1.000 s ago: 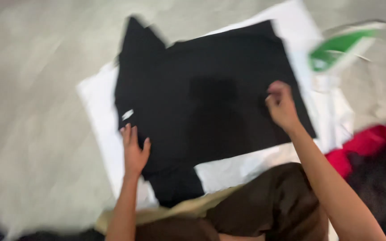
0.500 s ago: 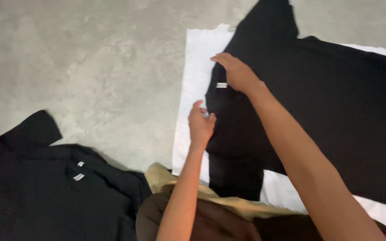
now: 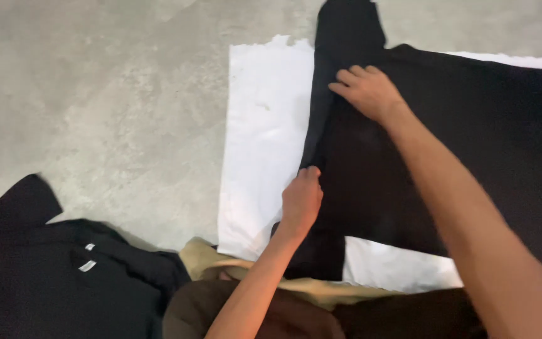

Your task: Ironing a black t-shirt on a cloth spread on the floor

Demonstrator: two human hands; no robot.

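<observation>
One black garment lay spread flat on a white cloth on the grey concrete floor. It filled the right half of the view, with a sleeve reaching past the cloth's far edge. Its left side was turned in along a long, straight crease. The right hand rested on top of the garment near the far end of that crease, with the fingers stretched out, close together and flat, pressing the fabric and gripping nothing. The left hand sat at the near end of the crease with its fingers curled in, and appeared to pinch the folded edge between thumb and fingertips. By the look of it, the work was at the first side fold, with the edge being lined up and flattened. Carrying the fold on would call for keeping the crease straight from one hand to the other and smoothing the doubled layer before the fabric was shifted. Just in front of the person, a strip of tan fabric and the dark brown trousers of the person's lap touched the near edge of the cloth. Well apart to the left, a loose heap of black clothes lay on the floor, and two small white tags showed on it.
</observation>
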